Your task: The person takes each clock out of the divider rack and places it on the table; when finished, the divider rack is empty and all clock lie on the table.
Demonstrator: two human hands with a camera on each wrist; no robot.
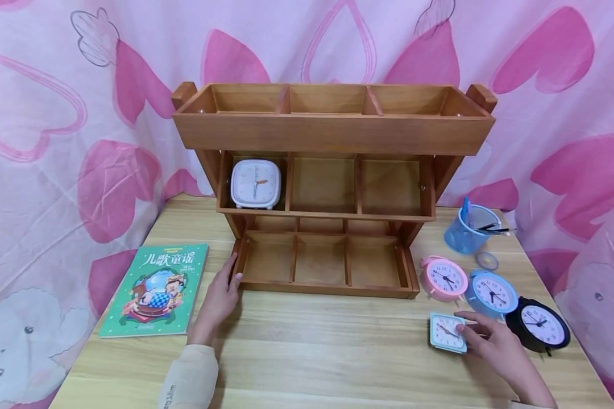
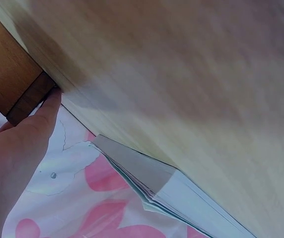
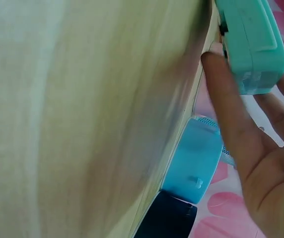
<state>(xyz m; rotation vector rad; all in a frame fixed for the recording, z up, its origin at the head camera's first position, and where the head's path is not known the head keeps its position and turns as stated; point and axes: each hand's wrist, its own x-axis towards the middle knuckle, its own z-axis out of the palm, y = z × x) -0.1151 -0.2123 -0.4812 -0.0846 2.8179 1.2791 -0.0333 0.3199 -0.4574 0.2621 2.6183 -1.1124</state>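
"Your pale, lettered sleeve [image 1: 190,375]; and your hands?"

"My right hand [image 1: 495,345] pinches a squarish mint-green clock [image 1: 444,336], white-faced, just in front of the pink clock [image 1: 446,279]; my left hand [image 1: 220,298] grips the wooden rack [image 1: 332,134]."

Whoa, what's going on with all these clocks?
A person's right hand holds a small teal clock, and their left hand touches the lower left end of a wooden rack. A white clock stands in the rack's middle tier, left compartment. A pink clock, blue clock and black clock are on the right.
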